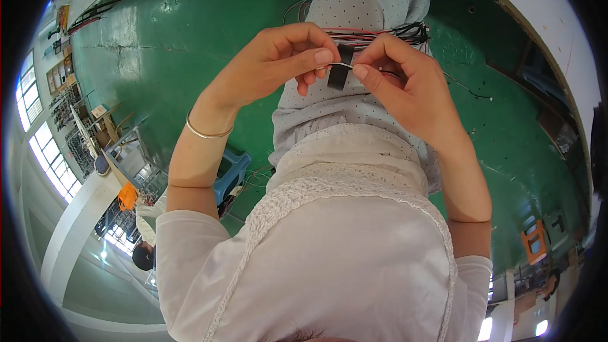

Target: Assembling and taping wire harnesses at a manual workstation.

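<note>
My left hand [297, 57] and my right hand [405, 79] meet above my lap, each pinching between thumb and forefinger. A short stretch of thin wire [342, 64], whitish here, spans the gap between my fingertips. Past my right fingers a dark length shows, perhaps the same wire. Just behind the wire is a flat black strip [337, 78], upright against my trousers; what it belongs to I cannot tell. Across my thighs lies a bundle of black, red and white wires [411, 35], partly hidden by both hands. One loose dark wire [468, 90] with a small pale end sticks out to the right.
Left of my body, a blue stool [232, 174] stands on the green floor [158, 57], thin wires beside it. A pale curved table edge [538, 19] bounds the far right. An orange stool [534, 241] is lower right. Another person [145, 240] sits at the left.
</note>
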A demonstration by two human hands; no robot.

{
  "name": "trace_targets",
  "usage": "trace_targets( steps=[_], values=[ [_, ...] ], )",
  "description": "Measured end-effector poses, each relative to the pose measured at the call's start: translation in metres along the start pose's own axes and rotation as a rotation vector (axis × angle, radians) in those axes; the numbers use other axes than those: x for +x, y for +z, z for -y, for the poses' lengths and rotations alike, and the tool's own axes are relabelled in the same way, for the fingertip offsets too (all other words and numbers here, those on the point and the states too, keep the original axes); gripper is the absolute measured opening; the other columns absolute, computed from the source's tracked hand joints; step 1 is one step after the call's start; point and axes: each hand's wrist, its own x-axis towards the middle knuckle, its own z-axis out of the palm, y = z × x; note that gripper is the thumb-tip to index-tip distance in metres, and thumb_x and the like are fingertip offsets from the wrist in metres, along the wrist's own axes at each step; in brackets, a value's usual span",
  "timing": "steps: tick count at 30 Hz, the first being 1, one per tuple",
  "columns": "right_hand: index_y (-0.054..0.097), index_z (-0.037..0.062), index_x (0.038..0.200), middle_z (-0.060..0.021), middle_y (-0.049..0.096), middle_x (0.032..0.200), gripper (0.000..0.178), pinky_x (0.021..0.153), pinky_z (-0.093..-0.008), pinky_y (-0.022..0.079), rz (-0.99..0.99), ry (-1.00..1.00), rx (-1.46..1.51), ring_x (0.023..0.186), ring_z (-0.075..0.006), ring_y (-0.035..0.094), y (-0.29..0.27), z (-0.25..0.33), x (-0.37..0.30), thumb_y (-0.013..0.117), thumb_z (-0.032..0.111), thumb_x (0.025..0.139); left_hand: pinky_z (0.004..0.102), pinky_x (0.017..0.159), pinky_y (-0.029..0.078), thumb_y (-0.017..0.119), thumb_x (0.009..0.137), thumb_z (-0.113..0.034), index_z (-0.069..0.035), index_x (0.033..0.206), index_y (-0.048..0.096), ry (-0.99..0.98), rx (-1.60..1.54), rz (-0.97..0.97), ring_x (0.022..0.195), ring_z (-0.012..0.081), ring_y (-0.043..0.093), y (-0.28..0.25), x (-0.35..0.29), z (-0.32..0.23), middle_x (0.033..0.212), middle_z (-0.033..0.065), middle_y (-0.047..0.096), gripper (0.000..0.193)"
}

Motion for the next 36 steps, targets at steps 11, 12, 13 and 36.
trace_targets(
  steps=[11,12,13,36],
  values=[
    [0.058,-0.0006,0.089,-0.0029,0.062,0.079,0.012,0.067,-0.0238,0.049,-0.005,0.099,0.078,0.073,-0.0085,0.057,0.004,-0.012,0.004,0.065,0.009,0.088,0.0214,0.061,0.051,0.065,0.095,-0.018,-0.001,0.101,0.069,-0.077,0.051,0.052,0.068,0.0064,0.059,-0.007,0.002,-0.001,0.083,0.0012,0.066,0.019],
    [0.058,-0.0004,0.089,-0.0019,0.061,0.078,0.012,0.065,-0.0233,0.048,0.003,0.113,0.101,0.072,-0.0074,0.056,0.003,-0.014,0.004,0.066,0.009,0.088,0.0214,0.061,0.051,0.065,0.095,-0.018,-0.001,0.101,0.069,-0.078,0.05,0.055,0.068,0.0064,0.059,-0.007,0.002,-0.001,0.083,0.0012,0.066,0.019],
    [0.058,-0.0001,0.089,-0.0009,0.06,0.077,0.012,0.064,-0.0228,0.047,0.01,0.127,0.123,0.07,-0.0064,0.054,0.003,-0.016,0.004,0.066,0.009,0.088,0.0212,0.061,0.051,0.069,0.093,-0.018,-0.001,0.1,0.07,-0.098,0.067,0.047,0.067,0.0067,0.06,-0.007,0.002,-0.001,0.082,0.0011,0.067,0.018],
    [0.071,0.0057,0.105,0.0065,0.063,0.079,0.021,0.054,-0.0169,0.031,-0.221,0.204,0.496,0.065,0.0019,0.046,0.022,-0.047,0.004,0.074,0.017,0.088,0.0245,0.062,0.055,0.074,0.085,-0.013,-0.002,0.091,0.061,-0.19,-0.047,-0.211,0.066,0.0092,0.062,0.022,0.012,0.025,0.077,0.0029,0.066,0.018]
  ],
)
